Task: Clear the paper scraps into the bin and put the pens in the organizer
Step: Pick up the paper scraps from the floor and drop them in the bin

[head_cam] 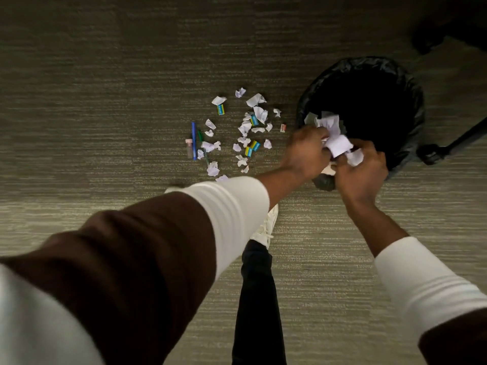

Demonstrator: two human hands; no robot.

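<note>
Both hands over the near rim of the round bin with the black plastic liner [411, 101]. Left hand [307, 151] and right hand [361, 172] are closed together around a wad of crumpled white paper [338, 144], fingers curled on it from either side; part of the wad sticks up above the bin mouth. A few white pieces sit just inside the rim behind the left hand; can't tell whether those are held or loose.

Rest of the torn white paper scraps [259, 114] are scattered on the floor left of the bin, near it but not touching. Mixed in: small blue-and-yellow boxes [220, 109], and one small red-and-white box [283, 128] just beside the bin wall. At the left edge of the scatter, a blue pen [194, 140] lies roughly straight up the frame, with a green pen [201, 135] and a short clear tube with a pink cap [189, 148] alongside it, a few scraps overlapping the green one.

Open floor to the left and above the scatter. Right of the bin, a dark chair leg with a black caster [429, 154] sits close to the bin wall. A white shoe [266, 227] is on the floor below the hands.

Surface is grey-green ribbed carpet [105, 101], dimly lit.
</note>
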